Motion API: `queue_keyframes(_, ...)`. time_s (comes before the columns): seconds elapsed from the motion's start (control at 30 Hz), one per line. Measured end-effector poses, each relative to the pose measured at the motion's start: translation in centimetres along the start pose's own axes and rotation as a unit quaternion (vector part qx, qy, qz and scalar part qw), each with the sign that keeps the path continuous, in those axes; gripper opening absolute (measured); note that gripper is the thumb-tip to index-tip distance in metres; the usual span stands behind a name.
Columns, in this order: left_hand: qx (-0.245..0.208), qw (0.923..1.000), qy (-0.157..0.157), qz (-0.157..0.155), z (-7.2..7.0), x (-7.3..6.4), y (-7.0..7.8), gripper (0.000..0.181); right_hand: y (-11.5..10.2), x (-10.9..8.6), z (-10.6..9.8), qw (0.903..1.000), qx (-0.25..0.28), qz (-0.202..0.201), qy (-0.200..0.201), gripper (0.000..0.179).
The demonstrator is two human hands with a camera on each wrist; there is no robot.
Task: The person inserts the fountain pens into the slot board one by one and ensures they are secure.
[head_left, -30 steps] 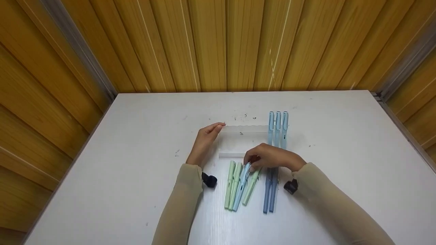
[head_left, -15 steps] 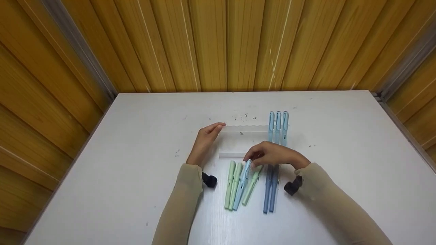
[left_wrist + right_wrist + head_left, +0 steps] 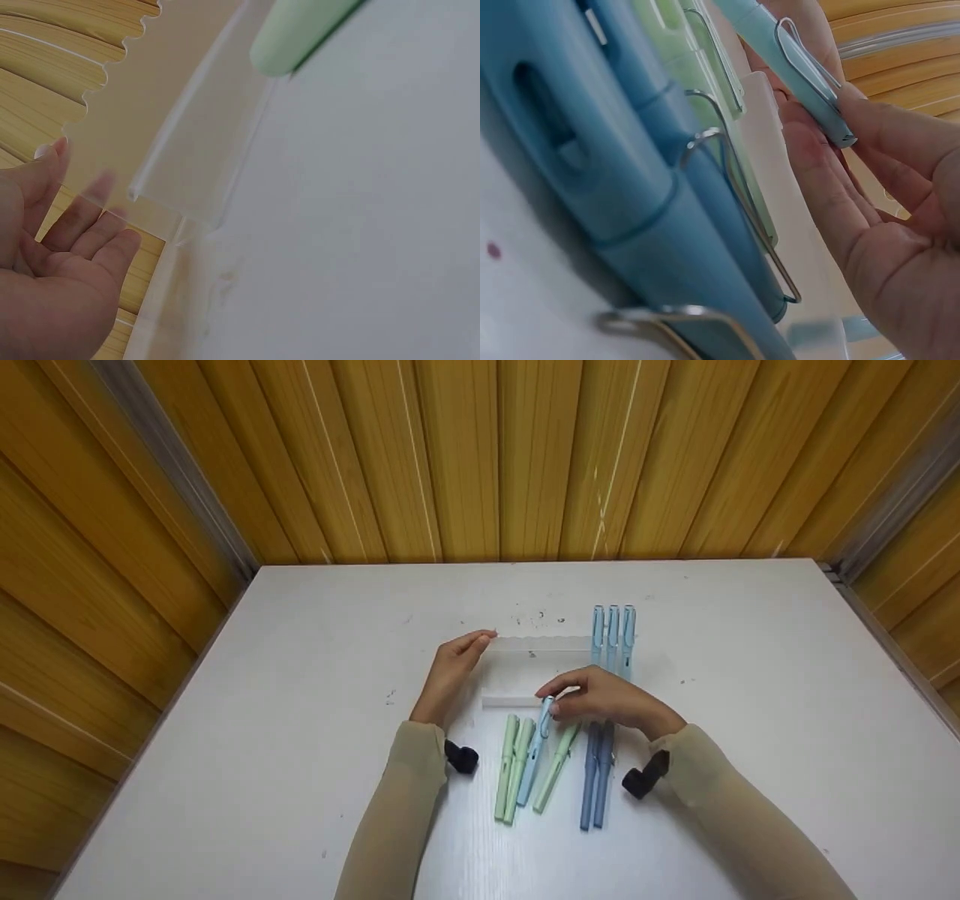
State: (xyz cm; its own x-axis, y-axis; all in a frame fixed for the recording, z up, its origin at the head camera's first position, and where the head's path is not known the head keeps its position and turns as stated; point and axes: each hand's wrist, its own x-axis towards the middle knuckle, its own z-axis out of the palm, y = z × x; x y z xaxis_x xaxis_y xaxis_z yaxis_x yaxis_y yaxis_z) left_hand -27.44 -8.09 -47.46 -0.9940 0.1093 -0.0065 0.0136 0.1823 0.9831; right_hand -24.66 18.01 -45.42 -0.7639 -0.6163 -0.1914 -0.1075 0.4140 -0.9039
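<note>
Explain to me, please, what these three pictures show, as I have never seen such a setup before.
There is no machine here, only a person working bare-handed. The wide picture comes from a camera worn on the head, looking forward and down. The two close-ups come from small black cameras, one worn on each wrist.

On the white table lie three green pens and two dark blue pens. Beyond them is a clear rack with a wavy edge, and three light blue pens are at its right end.

The left hand pinches the rack's far left corner. The right hand holds another light blue pen near its clip end.
</note>
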Motion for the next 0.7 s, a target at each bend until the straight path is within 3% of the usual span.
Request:
queue_keyframes(0.23,-0.013,0.9999,-0.004,0.009,-0.1,0.0,0.0,0.040,-0.5,-0.2,-0.1,0.9997,0.010,0.004,0.021,0.043)
queue_keyframes(0.7,-0.005,1.0000,0.002,-0.006,0.0,0.1,-0.1,0.036,-1.6,-0.4,-1.0,0.9960,-0.004,0.027,0.086,0.049)
